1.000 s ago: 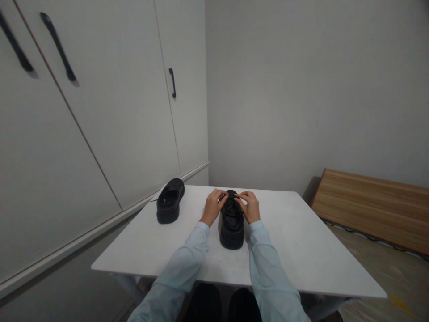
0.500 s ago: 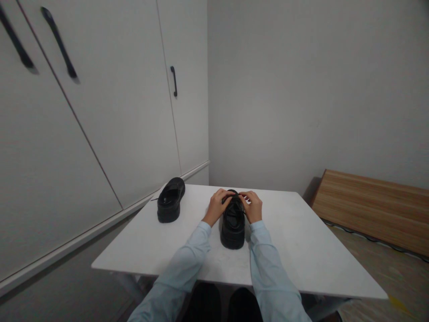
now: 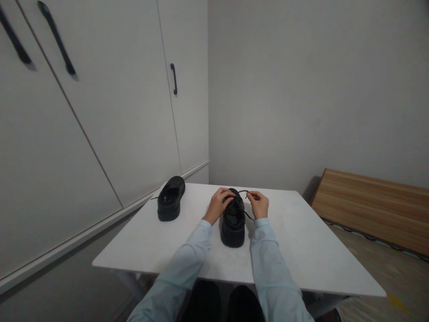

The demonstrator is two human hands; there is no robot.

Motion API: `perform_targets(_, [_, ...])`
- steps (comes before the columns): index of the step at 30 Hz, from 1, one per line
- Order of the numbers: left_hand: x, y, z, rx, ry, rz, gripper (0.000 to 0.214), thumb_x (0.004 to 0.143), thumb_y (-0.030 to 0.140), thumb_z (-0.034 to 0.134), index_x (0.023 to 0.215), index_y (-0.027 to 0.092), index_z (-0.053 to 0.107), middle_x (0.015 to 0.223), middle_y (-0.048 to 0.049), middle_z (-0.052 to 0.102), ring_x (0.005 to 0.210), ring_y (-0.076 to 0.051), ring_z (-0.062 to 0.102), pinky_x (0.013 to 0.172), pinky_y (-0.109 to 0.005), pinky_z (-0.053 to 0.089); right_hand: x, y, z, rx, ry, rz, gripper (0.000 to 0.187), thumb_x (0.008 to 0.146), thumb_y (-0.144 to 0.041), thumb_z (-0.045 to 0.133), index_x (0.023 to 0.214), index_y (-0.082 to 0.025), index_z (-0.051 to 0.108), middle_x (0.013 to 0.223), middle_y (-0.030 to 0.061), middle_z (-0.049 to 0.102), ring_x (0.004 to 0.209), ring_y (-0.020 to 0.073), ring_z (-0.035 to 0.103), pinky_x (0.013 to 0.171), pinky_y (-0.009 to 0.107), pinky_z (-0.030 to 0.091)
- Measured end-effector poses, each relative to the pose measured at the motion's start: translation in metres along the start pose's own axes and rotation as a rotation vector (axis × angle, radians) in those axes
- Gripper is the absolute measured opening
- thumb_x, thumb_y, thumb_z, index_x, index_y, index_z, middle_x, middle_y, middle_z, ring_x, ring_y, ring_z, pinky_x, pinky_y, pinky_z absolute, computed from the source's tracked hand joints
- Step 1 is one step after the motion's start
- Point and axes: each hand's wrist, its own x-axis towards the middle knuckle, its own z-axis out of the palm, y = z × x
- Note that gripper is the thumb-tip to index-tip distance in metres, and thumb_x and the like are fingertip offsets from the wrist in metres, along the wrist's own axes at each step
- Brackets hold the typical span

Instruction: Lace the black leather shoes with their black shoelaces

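Note:
A black lace-up shoe [image 3: 232,235] stands upright on the white table in front of me, its toe pointing away and its heel towards me. My left hand [image 3: 219,204] is closed at the left side of the shoe's front, fingertips over the laced opening. Exactly what those fingertips pinch is partly hidden. Just right of the shoe, my right hand [image 3: 258,205] pinches the end of a black shoelace [image 3: 242,191], which arches from the shoe to my fingers. Another lace end hangs loose over the shoe's right side, below that hand.
A second black shoe [image 3: 169,212] stands at the table's back left, one lace end sticking out leftwards. The white table [image 3: 301,250] borders white cabinets [image 3: 117,98] on the left and a grey wall [image 3: 301,89] behind. A wood-grain panel [image 3: 372,205] leans at the right.
My right hand has moved right, away from the shoe, drawing a lace end out with it. My left hand has stayed at the shoe's front.

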Motion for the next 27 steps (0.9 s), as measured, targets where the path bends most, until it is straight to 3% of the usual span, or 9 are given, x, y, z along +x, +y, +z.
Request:
perform_targets(5, [0.001, -0.001, 0.002, 0.057, -0.017, -0.033, 0.011, 0.083, 0.021, 0.062, 0.09, 0.022, 0.07, 0.096, -0.0038, 0.063, 0.098, -0.017, 0.058, 0.091, -0.032, 0.046, 0.001, 0.012, 0.005, 0.112, -0.023, 0.12, 0.04, 0.056, -0.051, 0.07, 0.071, -0.014, 0.07, 0.065, 0.0076, 0.069, 0.058, 0.0175, 0.059, 0.046, 0.026, 0.045])
perform_targets(12, [-0.001, -0.008, 0.006, 0.147, -0.011, 0.008, 0.009, 0.083, 0.024, 0.062, 0.085, 0.021, 0.07, 0.096, -0.0038, 0.063, 0.098, -0.018, 0.054, 0.091, -0.033, 0.044, -0.002, 0.008, 0.007, 0.165, -0.03, 0.164, 0.041, 0.052, -0.051, 0.073, 0.069, -0.015, 0.069, 0.061, 0.006, 0.067, 0.051, 0.0151, 0.056, 0.041, 0.025, 0.042])
perform_targets(27, [0.003, -0.011, 0.008, 0.25, -0.104, 0.05, 0.009, 0.081, 0.026, 0.065, 0.082, 0.022, 0.073, 0.1, -0.0051, 0.063, 0.101, -0.021, 0.048, 0.09, -0.037, 0.042, -0.004, 0.019, 0.01, 0.01, -0.121, 0.063, 0.032, 0.06, -0.047, 0.068, 0.071, -0.018, 0.068, 0.057, 0.0029, 0.067, 0.052, 0.0169, 0.06, 0.05, 0.029, 0.047])
